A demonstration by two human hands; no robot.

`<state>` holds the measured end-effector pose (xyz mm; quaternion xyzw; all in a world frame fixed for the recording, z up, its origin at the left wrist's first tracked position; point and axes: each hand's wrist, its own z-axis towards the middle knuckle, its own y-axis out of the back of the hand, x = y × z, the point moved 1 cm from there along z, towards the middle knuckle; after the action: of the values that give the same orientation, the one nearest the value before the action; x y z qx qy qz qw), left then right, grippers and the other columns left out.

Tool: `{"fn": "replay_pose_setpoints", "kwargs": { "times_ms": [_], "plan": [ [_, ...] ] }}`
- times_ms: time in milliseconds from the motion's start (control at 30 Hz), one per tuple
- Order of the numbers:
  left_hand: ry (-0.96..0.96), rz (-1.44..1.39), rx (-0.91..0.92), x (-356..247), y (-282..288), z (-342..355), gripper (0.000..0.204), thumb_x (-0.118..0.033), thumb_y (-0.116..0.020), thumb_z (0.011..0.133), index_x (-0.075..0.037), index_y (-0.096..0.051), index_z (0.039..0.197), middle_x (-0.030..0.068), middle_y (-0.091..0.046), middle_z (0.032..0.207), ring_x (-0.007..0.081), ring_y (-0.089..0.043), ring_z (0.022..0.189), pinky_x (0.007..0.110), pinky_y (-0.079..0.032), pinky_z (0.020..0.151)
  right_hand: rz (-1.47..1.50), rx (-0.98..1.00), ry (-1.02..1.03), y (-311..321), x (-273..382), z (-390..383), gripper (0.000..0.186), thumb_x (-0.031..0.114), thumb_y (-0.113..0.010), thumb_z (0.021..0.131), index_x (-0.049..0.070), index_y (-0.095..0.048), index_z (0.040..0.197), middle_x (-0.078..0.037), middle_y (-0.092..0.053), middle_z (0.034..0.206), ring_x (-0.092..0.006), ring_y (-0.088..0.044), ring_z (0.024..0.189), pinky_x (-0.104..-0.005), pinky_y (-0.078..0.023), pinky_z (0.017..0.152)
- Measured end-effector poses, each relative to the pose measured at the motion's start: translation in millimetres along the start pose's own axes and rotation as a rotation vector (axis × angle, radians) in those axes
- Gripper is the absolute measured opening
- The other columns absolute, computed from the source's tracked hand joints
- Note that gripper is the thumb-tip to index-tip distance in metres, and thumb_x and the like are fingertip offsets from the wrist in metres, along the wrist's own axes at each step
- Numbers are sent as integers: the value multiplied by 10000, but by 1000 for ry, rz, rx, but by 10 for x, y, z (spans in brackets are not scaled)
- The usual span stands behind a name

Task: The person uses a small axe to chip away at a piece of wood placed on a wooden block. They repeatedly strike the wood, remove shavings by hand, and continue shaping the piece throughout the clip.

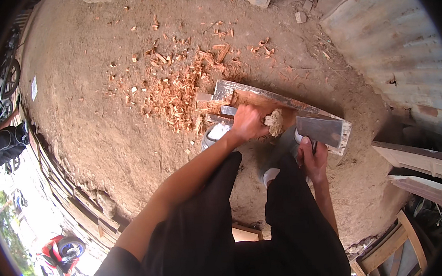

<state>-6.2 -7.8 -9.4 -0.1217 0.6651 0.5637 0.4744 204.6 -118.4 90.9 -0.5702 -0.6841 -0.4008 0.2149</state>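
Brown earthen floor (86, 111), seen from above. Nearest, at lower centre: dark trousers (300, 204), with knees apart. Just beyond the right knee: right hand (314, 161), closed around the handle of a cleaver (320, 129), with broad rectangular blade in front of the right end of a timber workpiece (267, 99). Slightly farther and to the left: left hand (249, 121), clenched in a fist around a chisel (276, 120), with frayed handle end protruding rightward and metal blade leftward. Immediately beyond the left fist, running from upper left to lower right: same timber, reddish brown with worn, whitish edges; contact with chisel tip not discernible. Farther, to the upper left: reddish wood chips (177, 97), heaped and scattered. At far upper right: weathered corrugated metal sheet (391, 49). Outside, at lower left: red motorcycle (60, 252).
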Motion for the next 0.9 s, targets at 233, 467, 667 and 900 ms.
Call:
{"fn": "replay_pose_setpoints", "kwargs": {
  "times_ms": [233, 467, 667, 900],
  "plan": [
    [-41, 14, 2, -16, 63, -46, 334, -418, -799, 760, -118, -745, 897, 147, -690, 713, 357, -683, 654, 446, -524, 574, -203, 40, 160, -41, 59, 10, 285, 213, -636, 1009, 7, -625, 1206, -101, -636, 943, -187, -626, 763, -333, -509, 676],
    [-60, -80, -14, -33, 154, -31, 313, -400, -773, 750, -140, -746, 923, 135, -721, 798, 356, -695, 701, 459, -530, 591, -283, -43, 378, -166, 77, -6, 292, 173, -655, 995, -7, -648, 1225, -188, -680, 1125, -343, -649, 1027, -419, -497, 931],
    [-30, -81, 11, 24, 169, -44, 335, -402, -775, 758, -145, -771, 974, 147, -721, 809, 361, -694, 705, 458, -531, 593, -191, -18, 161, -216, 32, 18, 207, 145, -621, 1016, -17, -629, 1145, -126, -670, 921, -233, -652, 843, -373, -514, 763],
    [-11, -62, 36, 18, 178, -23, 405, -412, -769, 762, -154, -775, 1074, 147, -733, 850, 358, -700, 720, 457, -537, 603, -152, -67, 358, -136, 105, 13, 213, 182, -630, 1025, -6, -640, 1124, -103, -671, 794, -251, -660, 681, -365, -523, 648]
  ]
}}
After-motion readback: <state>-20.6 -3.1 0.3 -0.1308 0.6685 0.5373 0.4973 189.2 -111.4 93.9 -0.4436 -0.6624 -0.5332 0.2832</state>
